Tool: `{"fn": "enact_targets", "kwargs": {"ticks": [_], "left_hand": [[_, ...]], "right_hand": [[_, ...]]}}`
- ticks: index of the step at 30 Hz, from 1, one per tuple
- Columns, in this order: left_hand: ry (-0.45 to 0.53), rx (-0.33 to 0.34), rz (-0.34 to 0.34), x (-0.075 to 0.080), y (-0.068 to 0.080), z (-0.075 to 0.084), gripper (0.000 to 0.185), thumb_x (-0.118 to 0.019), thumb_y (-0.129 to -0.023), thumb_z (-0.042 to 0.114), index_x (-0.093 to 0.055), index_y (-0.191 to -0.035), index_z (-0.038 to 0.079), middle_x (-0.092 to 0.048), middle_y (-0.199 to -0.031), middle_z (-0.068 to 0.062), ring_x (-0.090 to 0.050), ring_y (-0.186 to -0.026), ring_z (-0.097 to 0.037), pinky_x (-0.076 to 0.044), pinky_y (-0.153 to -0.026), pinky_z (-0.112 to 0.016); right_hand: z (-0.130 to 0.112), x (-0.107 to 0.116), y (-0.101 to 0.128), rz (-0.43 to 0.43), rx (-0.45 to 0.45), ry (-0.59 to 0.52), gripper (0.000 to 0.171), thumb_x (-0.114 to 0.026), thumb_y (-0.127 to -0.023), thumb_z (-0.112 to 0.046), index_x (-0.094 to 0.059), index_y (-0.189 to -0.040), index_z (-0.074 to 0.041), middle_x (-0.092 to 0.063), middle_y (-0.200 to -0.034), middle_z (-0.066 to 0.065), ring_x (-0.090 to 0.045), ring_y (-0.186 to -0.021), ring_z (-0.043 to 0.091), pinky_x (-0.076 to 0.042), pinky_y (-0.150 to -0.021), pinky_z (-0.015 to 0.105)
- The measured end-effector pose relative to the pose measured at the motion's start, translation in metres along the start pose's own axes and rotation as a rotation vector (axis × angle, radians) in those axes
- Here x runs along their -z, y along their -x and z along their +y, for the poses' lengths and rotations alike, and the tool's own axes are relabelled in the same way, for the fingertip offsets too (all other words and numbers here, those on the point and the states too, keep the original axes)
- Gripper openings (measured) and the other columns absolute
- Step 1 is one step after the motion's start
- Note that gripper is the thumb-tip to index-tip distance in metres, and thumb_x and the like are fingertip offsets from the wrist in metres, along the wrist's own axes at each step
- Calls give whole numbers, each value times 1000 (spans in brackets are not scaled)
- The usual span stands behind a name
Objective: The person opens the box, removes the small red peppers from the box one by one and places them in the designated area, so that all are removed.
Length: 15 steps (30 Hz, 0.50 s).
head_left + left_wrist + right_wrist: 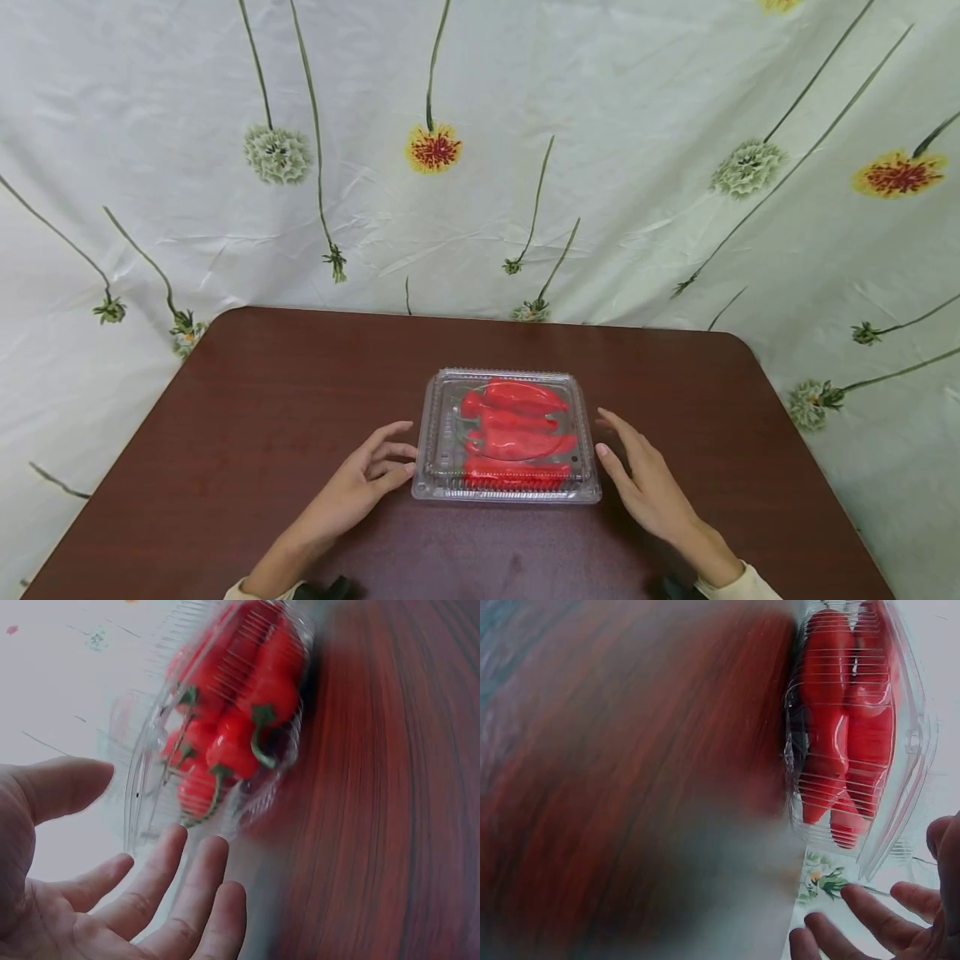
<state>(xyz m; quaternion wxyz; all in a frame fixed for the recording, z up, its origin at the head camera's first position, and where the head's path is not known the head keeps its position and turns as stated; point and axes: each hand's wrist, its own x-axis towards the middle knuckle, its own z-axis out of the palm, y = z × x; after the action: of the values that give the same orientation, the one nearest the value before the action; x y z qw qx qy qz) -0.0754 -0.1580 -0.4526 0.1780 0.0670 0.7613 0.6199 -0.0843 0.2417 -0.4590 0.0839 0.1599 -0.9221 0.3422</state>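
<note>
Left hand (367,475): hovering open at the 9 o'clock side of the clamshell of red peppers (508,437), holding nothing
Right hand (645,479): sitting open at 3 o'clock, equally near

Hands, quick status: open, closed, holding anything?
Left hand: open, holding nothing, beside the clear pepper box.
Right hand: open, holding nothing, at the box's other side.

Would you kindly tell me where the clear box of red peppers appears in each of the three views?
Head: the clear box of red peppers sits at lower centre, between the left hand and the right hand.
Left wrist: upper centre, above the fingers.
Right wrist: upper right.
Shared landmark: the dark red table.
</note>
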Motion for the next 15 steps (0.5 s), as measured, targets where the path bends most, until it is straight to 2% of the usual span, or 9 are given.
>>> {"fn": "enact_targets", "kwargs": {"ticks": [4, 9, 12, 15], "left_hand": [[78, 9, -20, 1, 0, -3, 61, -64, -99, 23, -35, -150, 7, -59, -126, -16, -64, -104, -14, -52, -88, -29], [190, 67, -39, 0, 1, -7, 56, -63, -100, 26, -38, -147, 10, -60, -121, -8, -61, -106, -15, -51, -92, -32], [218, 75, -52, -1, 0, -9, 55, -63, -100, 27, -38, -147, 11, -59, -118, -6, -59, -106, -15, -51, -93, -34], [229, 63, -58, -2, -1, -10, 56, -64, -99, 25, -37, -147, 12, -58, -117, -5, -58, -104, -15, -51, -91, -34]], "right_hand": [[0, -2, -2, 34, 42, -46, 42, -59, -101, -12, -51, -142, -6, -67, -125, 3, -65, -113, 19, -53, -89, 39], [2, -4, -2, 23, 60, -141, 36, -61, -99, -6, -57, -135, -7, -71, -115, 3, -67, -100, 11, -55, -76, 27], [2, -5, -2, -2, 18, -196, 33, -61, -99, -8, -59, -132, -10, -72, -111, 2, -66, -98, 7, -54, -77, 26], [-1, -4, -3, -33, -68, -293, 33, -62, -100, -11, -59, -132, -9, -71, -111, 4, -65, -99, 5, -54, -82, 24]]}}
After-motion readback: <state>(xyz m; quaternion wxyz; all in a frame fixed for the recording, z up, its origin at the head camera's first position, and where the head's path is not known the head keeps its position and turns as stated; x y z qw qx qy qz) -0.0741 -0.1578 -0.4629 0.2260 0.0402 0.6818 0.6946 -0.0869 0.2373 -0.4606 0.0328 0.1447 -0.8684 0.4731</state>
